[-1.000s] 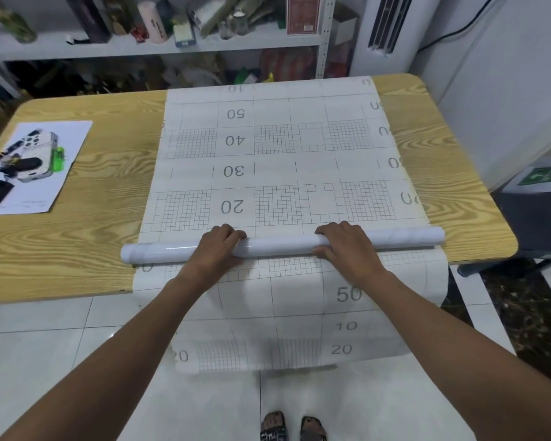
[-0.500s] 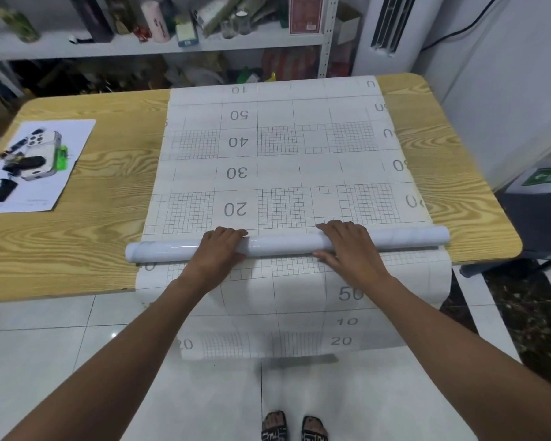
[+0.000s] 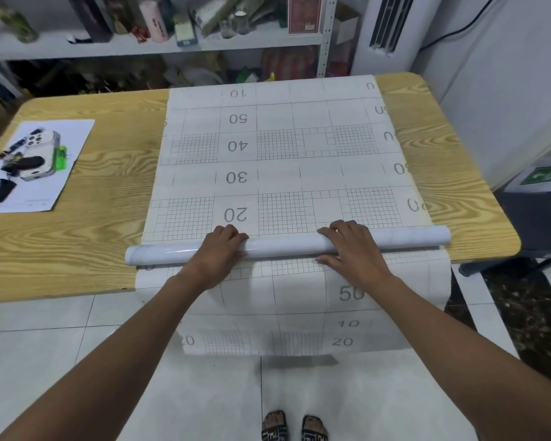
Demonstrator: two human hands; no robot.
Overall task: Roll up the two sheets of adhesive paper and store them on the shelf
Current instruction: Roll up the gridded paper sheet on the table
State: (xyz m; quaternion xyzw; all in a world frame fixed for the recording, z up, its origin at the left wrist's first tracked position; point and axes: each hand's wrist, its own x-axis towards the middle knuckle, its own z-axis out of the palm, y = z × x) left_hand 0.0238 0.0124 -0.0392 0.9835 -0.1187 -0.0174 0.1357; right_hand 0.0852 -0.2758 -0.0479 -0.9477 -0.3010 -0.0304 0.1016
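Observation:
A white adhesive paper sheet (image 3: 277, 160) with a printed grid and numbers lies flat across the wooden table (image 3: 77, 237). Its near end is wound into a white roll (image 3: 283, 245) lying crosswise near the table's front edge. My left hand (image 3: 218, 251) grips the roll left of centre, fingers curled over its top. My right hand (image 3: 352, 246) grips it right of centre, fingers over the top and thumb at the near side. A second gridded sheet (image 3: 299, 313) hangs from under the roll over the table's front edge toward the floor.
A white paper (image 3: 61, 186) with a phone, a green item and small dark things lies on the table's left. A cluttered white shelf (image 3: 159, 46) stands behind the table. A white air conditioner (image 3: 385, 30) stands at back right. My sandalled feet (image 3: 295, 428) stand on the tiled floor.
The roll and both hands stay in almost the same place near the table's front edge. The camera has shifted slightly.

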